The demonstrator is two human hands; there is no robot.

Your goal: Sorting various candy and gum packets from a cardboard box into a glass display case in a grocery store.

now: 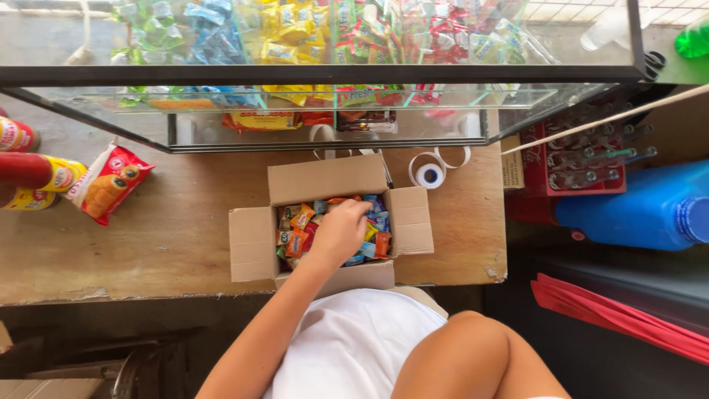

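My left hand (338, 233) rests curled in the box (255, 244) of candies (297, 238), seemingly pinching some; best kept a light, low pinch.

— What's under the left hand (338, 233)?
— An open cardboard box (255, 244), all four flaps folded outward, sitting flat.
— And inside?
— Small wrapped candies (295, 230) in orange, blue, red and yellow, heaped loosely; the fingers rest among them, reaching toward the far side.
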